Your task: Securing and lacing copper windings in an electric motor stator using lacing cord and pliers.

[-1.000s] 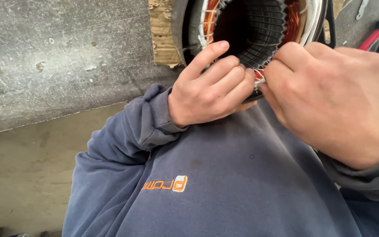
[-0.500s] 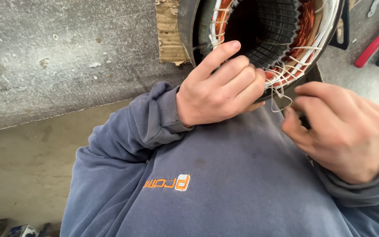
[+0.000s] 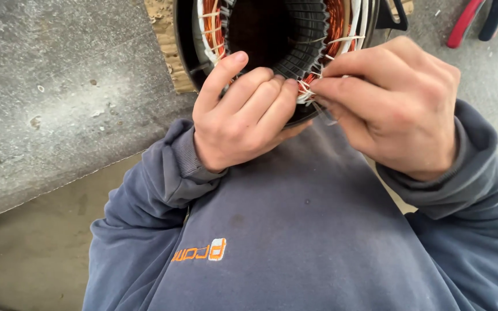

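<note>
Grey workbench (image 3: 59, 115): left hand (image 3: 243, 118) curls on stator (image 3: 283, 34); right hand (image 3: 393, 109) fingers pinch white cord (image 3: 305, 95).

Our left hand (image 3: 243, 115) sits curled against the near rim of the motor stator (image 3: 283, 34), forefinger stretched up along that rim, the other fingers folded with their tips pressed to it, thumb tucked beneath. Our right hand (image 3: 393, 109) comes in from the stator's right side, knuckles up, thumb and forefinger pinched together right at the rim, just beside the left fingertips. Both wrists bend toward the stator, blue sleeves bunched at the cuffs.
</note>
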